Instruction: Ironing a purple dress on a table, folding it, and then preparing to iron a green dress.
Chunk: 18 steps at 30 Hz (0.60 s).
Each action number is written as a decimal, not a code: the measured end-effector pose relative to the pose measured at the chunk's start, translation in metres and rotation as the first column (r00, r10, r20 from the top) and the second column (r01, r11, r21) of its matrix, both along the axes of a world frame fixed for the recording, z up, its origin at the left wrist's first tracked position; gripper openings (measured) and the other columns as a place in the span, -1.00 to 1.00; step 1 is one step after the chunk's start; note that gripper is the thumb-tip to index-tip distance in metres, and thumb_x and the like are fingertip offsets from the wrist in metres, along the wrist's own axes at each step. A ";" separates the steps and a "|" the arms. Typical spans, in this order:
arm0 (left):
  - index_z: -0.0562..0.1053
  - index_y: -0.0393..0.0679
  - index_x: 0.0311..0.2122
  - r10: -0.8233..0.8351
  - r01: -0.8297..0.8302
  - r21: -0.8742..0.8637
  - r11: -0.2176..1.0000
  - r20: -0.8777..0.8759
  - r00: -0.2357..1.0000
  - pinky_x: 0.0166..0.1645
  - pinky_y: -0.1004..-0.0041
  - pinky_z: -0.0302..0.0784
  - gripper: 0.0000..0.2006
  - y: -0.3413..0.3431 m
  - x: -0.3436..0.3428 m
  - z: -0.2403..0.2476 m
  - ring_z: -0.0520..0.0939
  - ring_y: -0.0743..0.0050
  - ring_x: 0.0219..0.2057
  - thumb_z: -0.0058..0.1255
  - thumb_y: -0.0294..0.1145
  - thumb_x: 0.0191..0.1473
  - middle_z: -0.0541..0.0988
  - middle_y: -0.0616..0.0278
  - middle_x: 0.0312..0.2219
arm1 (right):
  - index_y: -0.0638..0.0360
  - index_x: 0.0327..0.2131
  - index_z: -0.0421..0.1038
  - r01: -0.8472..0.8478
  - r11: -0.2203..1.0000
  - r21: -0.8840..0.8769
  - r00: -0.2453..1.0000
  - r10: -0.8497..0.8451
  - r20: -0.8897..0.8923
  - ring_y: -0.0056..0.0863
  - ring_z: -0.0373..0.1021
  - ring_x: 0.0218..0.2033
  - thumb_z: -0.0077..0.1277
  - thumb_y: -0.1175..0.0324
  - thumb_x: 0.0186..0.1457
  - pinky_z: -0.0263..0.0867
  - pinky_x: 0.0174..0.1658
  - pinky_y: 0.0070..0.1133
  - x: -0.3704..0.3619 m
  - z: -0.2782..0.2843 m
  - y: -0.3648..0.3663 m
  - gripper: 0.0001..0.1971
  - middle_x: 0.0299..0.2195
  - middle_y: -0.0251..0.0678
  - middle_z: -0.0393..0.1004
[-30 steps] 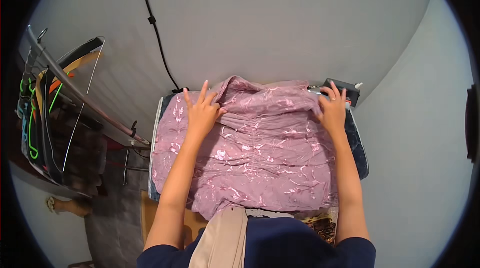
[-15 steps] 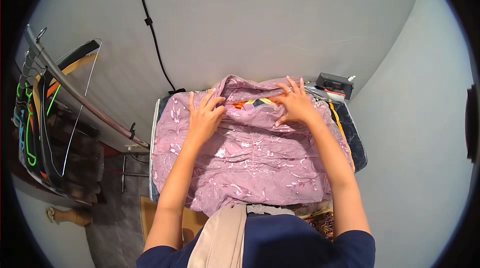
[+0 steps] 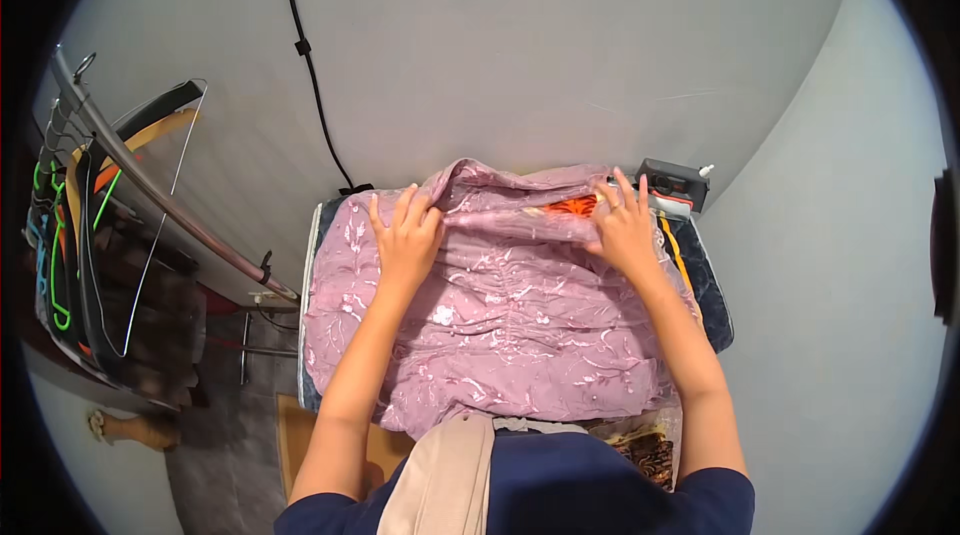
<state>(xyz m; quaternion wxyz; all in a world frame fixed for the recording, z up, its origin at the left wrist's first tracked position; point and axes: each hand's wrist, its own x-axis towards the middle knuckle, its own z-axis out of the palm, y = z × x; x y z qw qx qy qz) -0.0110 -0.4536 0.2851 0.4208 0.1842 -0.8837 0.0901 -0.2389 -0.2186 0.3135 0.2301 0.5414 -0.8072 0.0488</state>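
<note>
A mauve-pink garment [image 3: 500, 305] with shiny floral embroidery and gathers down its middle lies spread over a padded table. Its far edge stands open in a wide gap, through which an orange, dark-striped cloth [image 3: 570, 206] shows. My left hand [image 3: 410, 240] pinches the near layer at the gap's left end, its thumb side against the fabric and the other fingers lying over it. At the right end of the gap, my right hand [image 3: 627, 230] holds the same layer, fingers reaching toward the far edge. Between both hands the fabric edge runs fairly straight.
A black box-shaped device [image 3: 672, 180] stands at the table's far right corner by the grey wall. On the left, a metal rail [image 3: 185, 200] carries several hangers [image 3: 90, 245]. A black cable [image 3: 318, 95] runs down the wall; a brown vase [image 3: 140, 430] is at lower left.
My right hand has moved right and slightly nearer, drawing the near layer straighter. The gap has become longer and narrower, with more orange cloth showing at its right. My left hand has barely shifted.
</note>
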 end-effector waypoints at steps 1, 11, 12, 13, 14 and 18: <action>0.47 -0.02 -0.46 -0.001 -0.001 0.018 1.000 0.098 0.995 0.22 -0.22 -0.15 -0.91 -0.003 0.002 -0.006 0.40 0.35 0.07 0.12 -0.33 -0.11 0.50 0.39 -0.21 | 0.01 -0.44 0.57 -0.044 0.999 0.019 0.995 0.042 0.085 -0.22 -0.05 0.26 0.37 0.16 -0.54 -0.35 0.30 -0.04 -0.007 -0.006 0.007 -0.59 0.10 -0.42 0.23; 0.50 -0.06 -0.47 0.015 -0.082 0.168 0.982 0.366 0.930 0.20 -0.32 -0.17 -0.85 0.014 0.009 0.014 0.31 0.26 0.13 0.18 -0.42 -0.27 0.47 0.33 -0.18 | 0.05 -0.61 0.41 0.065 0.948 -0.312 0.972 -0.131 -0.195 -0.28 0.05 0.22 0.29 0.36 -0.52 -0.28 0.30 -0.04 -0.029 0.009 0.038 -0.73 0.01 -0.40 0.31; 0.49 -0.05 -0.47 0.072 -0.124 0.155 0.980 0.302 0.950 0.20 -0.31 -0.17 -0.84 0.013 0.007 0.015 0.32 0.26 0.12 0.18 -0.41 -0.28 0.47 0.35 -0.19 | 0.06 -0.63 0.39 0.132 0.875 -0.465 0.915 -0.288 -0.282 -0.29 0.05 0.22 0.28 0.37 -0.52 -0.28 0.30 -0.04 -0.027 0.007 0.041 -0.74 0.02 -0.40 0.31; 0.48 -0.04 -0.47 0.128 -0.166 0.146 0.975 0.237 0.963 0.20 -0.31 -0.18 -0.84 0.013 0.005 0.014 0.34 0.26 0.12 0.18 -0.41 -0.28 0.47 0.37 -0.21 | 0.05 -0.62 0.41 0.155 0.876 -0.456 0.882 -0.331 -0.336 -0.27 0.04 0.22 0.26 0.37 -0.53 -0.34 0.29 0.00 -0.029 0.000 0.044 -0.74 0.01 -0.40 0.31; 0.48 -0.04 -0.47 0.123 -0.161 0.146 0.976 0.237 0.964 0.20 -0.31 -0.18 -0.84 0.012 0.003 0.010 0.34 0.26 0.12 0.18 -0.41 -0.28 0.47 0.37 -0.21 | 0.05 -0.62 0.41 0.160 0.876 -0.456 0.880 -0.335 -0.335 -0.27 0.04 0.22 0.26 0.37 -0.53 -0.34 0.29 0.00 -0.022 -0.002 0.048 -0.74 0.01 -0.40 0.31; 0.47 -0.05 -0.45 0.140 -0.185 0.126 0.975 0.303 0.943 0.20 -0.31 -0.16 -0.81 0.011 0.009 -0.008 0.33 0.26 0.12 0.17 -0.43 -0.30 0.45 0.33 -0.18 | 0.04 -0.52 0.47 0.287 0.948 -0.141 0.955 -0.295 -0.037 -0.19 -0.01 0.22 0.37 0.25 -0.57 -0.39 0.24 0.12 0.002 0.001 0.057 -0.61 0.02 -0.37 0.27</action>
